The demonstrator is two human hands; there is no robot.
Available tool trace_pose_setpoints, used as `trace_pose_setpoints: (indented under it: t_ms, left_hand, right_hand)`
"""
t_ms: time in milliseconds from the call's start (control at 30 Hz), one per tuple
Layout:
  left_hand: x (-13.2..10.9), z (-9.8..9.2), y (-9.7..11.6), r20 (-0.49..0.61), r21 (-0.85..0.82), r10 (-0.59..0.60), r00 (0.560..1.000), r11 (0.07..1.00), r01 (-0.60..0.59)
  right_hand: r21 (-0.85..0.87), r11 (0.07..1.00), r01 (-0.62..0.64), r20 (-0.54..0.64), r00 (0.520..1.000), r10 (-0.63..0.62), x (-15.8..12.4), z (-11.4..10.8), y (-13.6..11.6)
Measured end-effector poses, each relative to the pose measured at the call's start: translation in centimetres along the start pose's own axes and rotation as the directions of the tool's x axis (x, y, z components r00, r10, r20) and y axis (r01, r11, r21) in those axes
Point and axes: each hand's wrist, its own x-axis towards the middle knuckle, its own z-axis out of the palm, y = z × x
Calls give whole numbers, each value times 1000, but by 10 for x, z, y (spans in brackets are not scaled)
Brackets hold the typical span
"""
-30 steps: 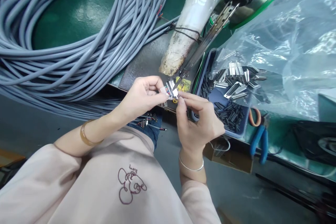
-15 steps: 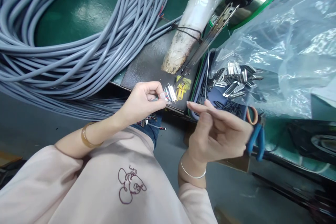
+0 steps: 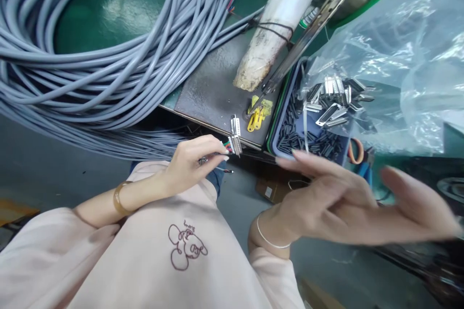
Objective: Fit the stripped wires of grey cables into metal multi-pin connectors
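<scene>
My left hand (image 3: pixel 197 157) pinches coloured wires at the back of a metal D-sub connector (image 3: pixel 235 145). The connector is close to the front edge of the dark plate (image 3: pixel 208 91). Just beyond it, apparently touching, is a second D-sub connector (image 3: pixel 235 124). My right hand (image 3: pixel 337 198) is over the front of the blue bin (image 3: pixel 277 142), its fingers stretched apart and blurred by motion. A thin pale strand (image 3: pixel 305 125) hangs down to its fingertips; no grip on it can be made out.
A soldering iron (image 3: pixel 290 63) is tied to a plastic-wrapped post (image 3: pixel 261 48), its tip above yellow clips (image 3: pixel 255 118). Black sleeves and loose connectors (image 3: pixel 333 101) fill the bin under a clear bag (image 3: pixel 398 58). Grey cables (image 3: pixel 145 72) lie left; pliers (image 3: pixel 364 169) lie right.
My left hand has drawn slightly toward my body with the connector, and a second connector now shows beyond it. My right hand has swung right, its fingers spreading. The camera view has shifted.
</scene>
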Motion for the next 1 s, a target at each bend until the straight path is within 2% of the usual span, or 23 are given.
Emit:
trace_pose_setpoints:
  t_ms: [33,100,200,300,367,467,567,667,1000]
  left_hand:
    - [-2,0,-1,-58,60,51,997,997,-47]
    - [-6,1,-2,-128,148,119,985,984,-99]
    - [-6,1,0,-173,176,123,977,980,-92]
    - [3,-3,4,-172,65,-55,984,996,67]
    - [13,-6,7,-123,-69,-224,967,974,217]
    - [31,-9,11,-31,-223,-350,936,916,335]
    - [45,-8,11,7,-258,-363,932,900,353]
    - [54,-5,9,-10,-216,-352,936,915,342]
    - [67,-5,10,-53,-138,-320,946,940,311]
  right_hand:
    - [30,997,67,-154,986,-61,2,9,-1]
    - [54,993,106,-135,986,-98,3,21,0]
    - [108,994,26,-30,999,-23,-4,26,2]
    - [123,992,-21,111,994,8,-10,26,1]
    - [92,996,15,185,982,-32,-9,31,-1]
    - [42,997,65,227,971,-73,-3,43,-2]
    - [41,998,40,182,982,-47,2,51,0]
    - [59,998,-13,159,987,4,6,54,4]
    - [100,994,-36,129,991,23,18,58,9]
